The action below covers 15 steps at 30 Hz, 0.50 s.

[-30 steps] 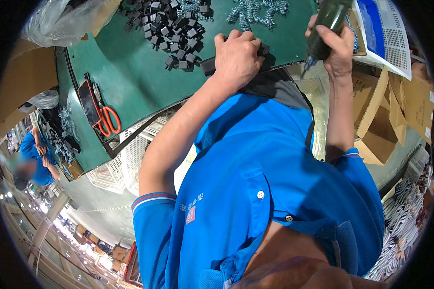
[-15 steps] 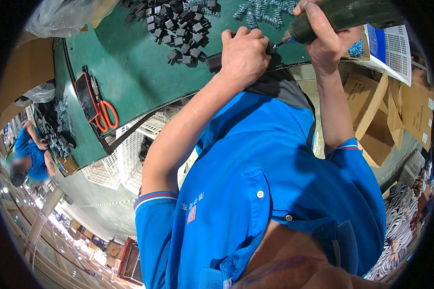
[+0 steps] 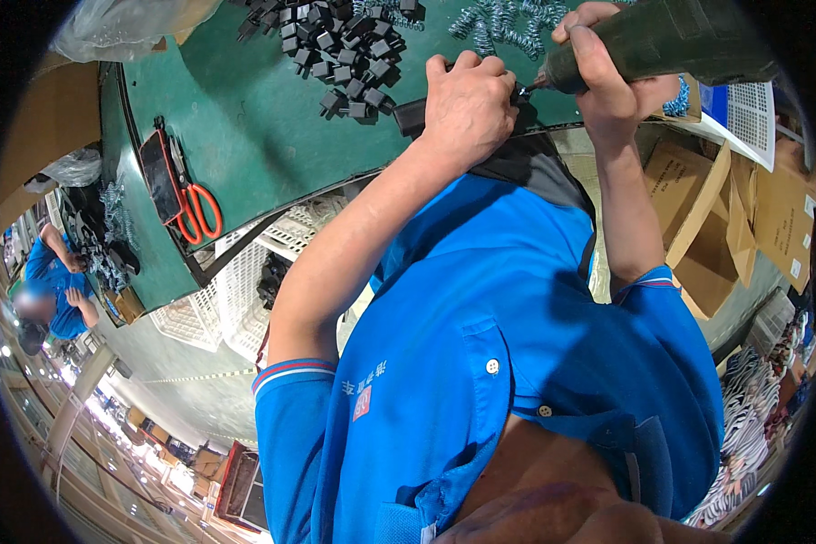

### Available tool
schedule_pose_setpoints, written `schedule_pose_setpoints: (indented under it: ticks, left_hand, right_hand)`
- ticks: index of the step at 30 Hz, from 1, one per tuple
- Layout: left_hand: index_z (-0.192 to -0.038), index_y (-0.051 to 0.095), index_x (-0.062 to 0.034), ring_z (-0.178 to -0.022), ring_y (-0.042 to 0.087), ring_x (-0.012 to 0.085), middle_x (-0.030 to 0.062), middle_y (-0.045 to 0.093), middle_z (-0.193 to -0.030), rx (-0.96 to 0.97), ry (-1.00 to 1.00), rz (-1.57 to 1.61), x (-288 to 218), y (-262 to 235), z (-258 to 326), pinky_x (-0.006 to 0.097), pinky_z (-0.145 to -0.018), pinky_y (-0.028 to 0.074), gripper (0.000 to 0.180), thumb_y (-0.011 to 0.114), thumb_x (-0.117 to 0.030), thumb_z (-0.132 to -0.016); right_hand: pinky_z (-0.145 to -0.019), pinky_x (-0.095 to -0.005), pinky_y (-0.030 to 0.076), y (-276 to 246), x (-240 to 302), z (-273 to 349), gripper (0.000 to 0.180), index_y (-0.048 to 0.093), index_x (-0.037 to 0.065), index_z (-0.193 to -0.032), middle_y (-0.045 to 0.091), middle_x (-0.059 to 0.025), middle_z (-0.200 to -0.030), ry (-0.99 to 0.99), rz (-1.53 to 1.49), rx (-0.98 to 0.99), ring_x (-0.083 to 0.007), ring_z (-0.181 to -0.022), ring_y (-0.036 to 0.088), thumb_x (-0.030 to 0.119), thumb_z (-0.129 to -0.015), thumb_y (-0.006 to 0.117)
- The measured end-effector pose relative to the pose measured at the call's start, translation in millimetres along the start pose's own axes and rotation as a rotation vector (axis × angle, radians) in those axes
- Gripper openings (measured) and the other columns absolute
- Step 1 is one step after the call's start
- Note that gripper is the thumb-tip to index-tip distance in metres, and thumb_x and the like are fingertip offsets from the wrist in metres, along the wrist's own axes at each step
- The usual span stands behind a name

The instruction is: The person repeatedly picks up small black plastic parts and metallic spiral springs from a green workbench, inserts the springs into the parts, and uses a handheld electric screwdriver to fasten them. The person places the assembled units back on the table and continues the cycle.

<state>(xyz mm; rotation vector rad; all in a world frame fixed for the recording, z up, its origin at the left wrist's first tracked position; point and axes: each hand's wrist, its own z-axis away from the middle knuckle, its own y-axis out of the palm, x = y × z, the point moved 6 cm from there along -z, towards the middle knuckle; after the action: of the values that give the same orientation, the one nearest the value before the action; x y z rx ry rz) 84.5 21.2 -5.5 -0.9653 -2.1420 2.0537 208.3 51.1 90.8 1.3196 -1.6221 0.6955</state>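
My left hand (image 3: 470,107) is closed over a dark, block-like plastic part (image 3: 410,118) and presses it against the table's near edge. Most of that part is hidden under the fingers; its left end sticks out. In my right hand (image 3: 612,86) is a dark green power screwdriver (image 3: 657,45), lying sideways and pointing left. Its bit (image 3: 528,90) reaches the right end of the part, beside my left fingertips; whether it touches a screw is too small to tell. Beyond my left hand lies a pile of small black plastic blocks (image 3: 344,59). Bluish metal coil springs (image 3: 503,25) lie just behind the tool tip.
The green table (image 3: 254,136) carries red-handled scissors (image 3: 195,204) and a phone-like dark slab (image 3: 160,177) at left. A plastic bag (image 3: 122,27) sits at far left. Open cardboard boxes (image 3: 698,227) stand at right, white crates (image 3: 236,308) below the table. A co-worker (image 3: 56,281) sits at far left.
The view has shifted slightly, so the table things appear a little lower and to the right. Both hands keep their grips, and the screwdriver's bit stays at the part's right end.
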Motion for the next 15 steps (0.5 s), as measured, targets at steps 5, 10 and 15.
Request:
schedule_pose_setpoints:
  ticks: [5, 10, 15]
  left_hand:
    - [-0.092, 0.069, -0.0122, -0.094, 0.057, 0.0235, 0.0014, 0.060, -0.088, 0.024, -0.011, 0.000, 0, -1, 0, 0.044, -0.083, 0.038, 0.026, 0.077, -0.026, -0.071]
    - [-0.092, 0.069, -0.0121, -0.095, 0.057, 0.0234, 0.0015, 0.060, -0.088, 0.026, -0.008, 0.013, 0, -1, -1, 0.043, -0.083, 0.039, 0.025, 0.077, -0.025, -0.071]
    - [-0.092, 0.069, -0.0118, -0.095, 0.057, 0.0235, 0.0018, 0.060, -0.089, 0.018, -0.006, 0.005, 0, 0, -1, 0.044, -0.083, 0.039, 0.026, 0.076, -0.025, -0.072]
  right_hand:
    - [-0.062, -0.0254, 0.049, 1, 0, -3, 0.040, 0.055, -0.008, -0.114, 0.063, -0.0077, -0.080, 0.056, -0.001, 0.065, -0.0137, -0.067, 0.060, -0.001, -0.076, 0.063]
    - [-0.063, -0.0255, 0.050, 1, -2, -3, 0.047, 0.052, -0.007, -0.121, 0.063, -0.0068, -0.080, 0.026, -0.043, 0.047, -0.0131, -0.068, 0.060, -0.001, -0.075, 0.063]
    - [-0.066, -0.0272, 0.051, -14, -48, 9, 0.055, 0.049, -0.002, -0.127, 0.062, -0.0055, -0.084, 0.538, -0.322, -0.291, -0.0133, -0.070, 0.060, 0.004, -0.076, 0.068]
